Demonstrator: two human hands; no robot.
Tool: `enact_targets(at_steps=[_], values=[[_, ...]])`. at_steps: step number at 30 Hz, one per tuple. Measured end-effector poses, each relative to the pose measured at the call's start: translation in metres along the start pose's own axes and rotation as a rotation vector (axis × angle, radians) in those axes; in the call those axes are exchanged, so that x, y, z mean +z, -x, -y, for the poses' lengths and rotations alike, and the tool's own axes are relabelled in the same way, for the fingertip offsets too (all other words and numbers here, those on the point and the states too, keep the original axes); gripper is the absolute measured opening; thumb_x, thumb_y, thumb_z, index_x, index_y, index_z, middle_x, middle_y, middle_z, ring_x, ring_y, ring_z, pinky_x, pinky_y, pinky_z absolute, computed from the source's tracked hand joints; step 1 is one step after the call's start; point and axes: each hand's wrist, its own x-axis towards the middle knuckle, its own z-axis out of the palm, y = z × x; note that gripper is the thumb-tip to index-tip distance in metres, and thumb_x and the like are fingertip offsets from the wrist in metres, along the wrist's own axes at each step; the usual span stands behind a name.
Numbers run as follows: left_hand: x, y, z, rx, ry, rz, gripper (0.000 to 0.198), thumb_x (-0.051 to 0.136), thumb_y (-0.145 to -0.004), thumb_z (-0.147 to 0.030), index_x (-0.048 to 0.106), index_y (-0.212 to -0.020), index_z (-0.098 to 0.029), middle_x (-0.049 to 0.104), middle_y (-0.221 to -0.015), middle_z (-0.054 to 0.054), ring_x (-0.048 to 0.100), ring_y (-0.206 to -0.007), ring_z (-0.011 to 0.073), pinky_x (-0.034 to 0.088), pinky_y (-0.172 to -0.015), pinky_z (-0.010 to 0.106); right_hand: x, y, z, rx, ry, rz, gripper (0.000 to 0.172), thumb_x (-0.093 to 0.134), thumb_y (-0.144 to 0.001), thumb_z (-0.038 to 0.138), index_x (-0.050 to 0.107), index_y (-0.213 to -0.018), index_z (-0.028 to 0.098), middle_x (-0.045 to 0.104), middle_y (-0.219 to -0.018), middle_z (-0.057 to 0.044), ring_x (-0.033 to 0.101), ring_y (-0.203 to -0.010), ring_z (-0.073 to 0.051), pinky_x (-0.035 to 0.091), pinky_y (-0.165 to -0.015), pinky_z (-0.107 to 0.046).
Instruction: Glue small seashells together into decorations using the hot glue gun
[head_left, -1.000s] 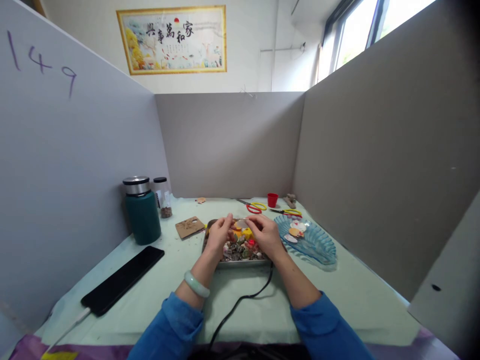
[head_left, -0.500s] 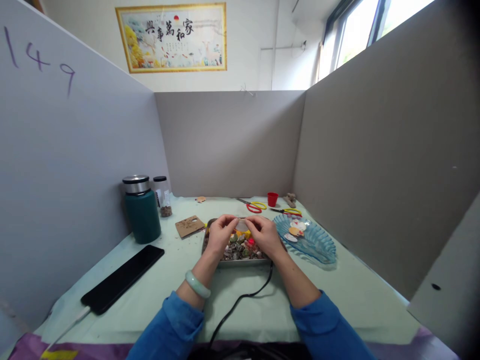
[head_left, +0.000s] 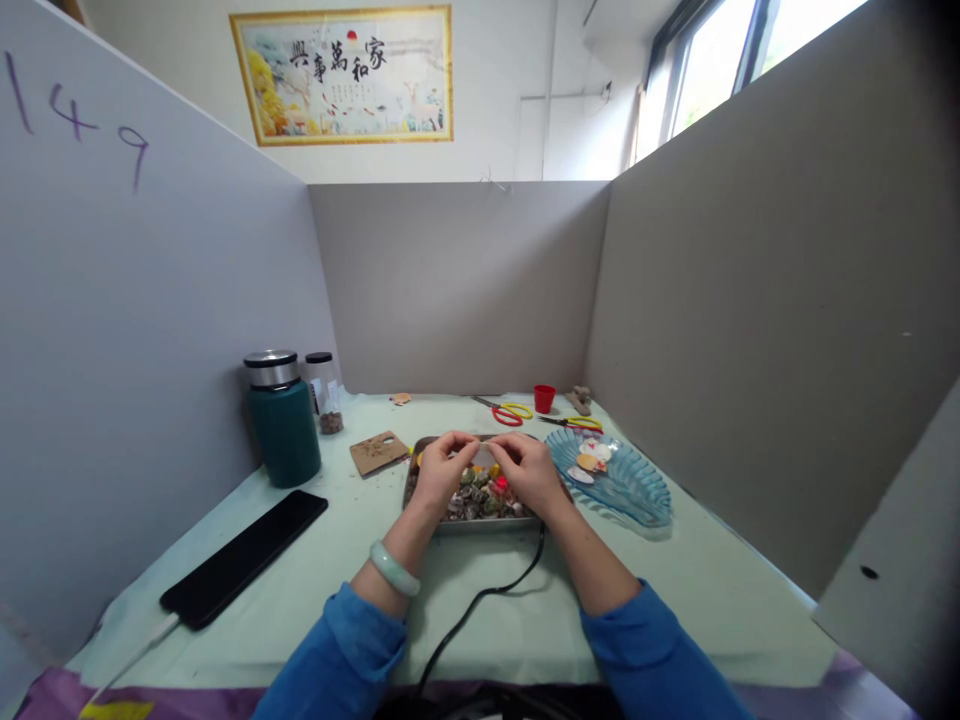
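Two bare hands meet over one metal tray (head_left: 487,526), and a single small, thin piece (head_left: 484,455) is held between them, just above the tray's far half. The left hand (head_left: 448,467) has its thumb and fingertips nearly closed on the piece's left side; the right hand (head_left: 525,470) pinches the opposite side the same way, with other fingers curled behind. The piece's upper edge runs level from left to right, and its pale face is turned toward the wearer; with both ends covered by fingertips, its long axis cannot be told for sure. It looks flat, whitish and plain, with a beige tint along the top edge. In the tray lies a heap of small shells and stones (head_left: 480,500), too many and too small to count, grey and brown mostly, with red, yellow and green bits. On the tabletop (head_left: 697,600) there are two pairs of scissors, one (head_left: 496,408) behind the tray and one (head_left: 564,423) farther right, both with blades pointing left. Also there: one red cup (head_left: 544,399), one blue glass plate (head_left: 637,490) bearing several overlapping flat pieces (head_left: 591,463), one brown card (head_left: 379,454), one green bottle (head_left: 283,430), one clear jar (head_left: 324,395) beside it, one black phone (head_left: 246,560) lying diagonally, and one black cable (head_left: 487,594).
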Motion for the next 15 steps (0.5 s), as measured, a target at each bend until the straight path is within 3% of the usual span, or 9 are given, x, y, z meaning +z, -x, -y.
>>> enact_targets(at_steps=[4,7,10,15], values=[[0.0018,-0.0008,0.0014,0.041,-0.132,-0.04,0.018,0.067,-0.072,-0.031,0.066,-0.082,-0.015,0.066,-0.079,0.004,0.058,-0.069,0.0141,0.045,-0.064,0.025,0.0006,0.0001,-0.0023,0.001,0.017,0.0,0.017,0.056,-0.085,0.025,0.07,-0.078,0.019,0.069,-0.074,-0.004,0.06,-0.067,-0.016,0.044,-0.063,-0.026],[0.0027,0.0008,0.0008,0.19,-0.236,-0.025,0.016,0.065,-0.075,-0.026,0.067,-0.087,-0.017,0.067,-0.091,0.006,0.06,-0.082,0.0167,0.047,-0.071,0.027,0.001,0.0005,-0.0027,-0.019,0.03,0.011,0.016,0.055,-0.085,0.024,0.07,-0.08,0.02,0.07,-0.077,-0.004,0.062,-0.071,-0.017,0.045,-0.068,-0.027],[0.0019,0.0027,-0.0008,0.342,-0.319,0.018,0.009,0.061,-0.079,-0.024,0.068,-0.082,-0.019,0.067,-0.089,0.006,0.059,-0.087,0.0176,0.046,-0.077,0.029,0.0012,0.0008,-0.0025,-0.035,0.042,0.015,0.016,0.055,-0.085,0.021,0.07,-0.082,0.02,0.07,-0.079,-0.004,0.063,-0.073,-0.017,0.045,-0.071,-0.027],[0.0001,0.0034,-0.0045,0.374,-0.351,-0.003,0.007,0.061,-0.079,-0.022,0.067,-0.076,-0.02,0.067,-0.084,0.005,0.058,-0.085,0.0189,0.043,-0.081,0.031,0.001,0.0008,-0.0021,-0.033,0.056,0.025,0.016,0.055,-0.085,0.021,0.071,-0.082,0.021,0.07,-0.079,-0.004,0.063,-0.073,-0.017,0.045,-0.071,-0.028]])
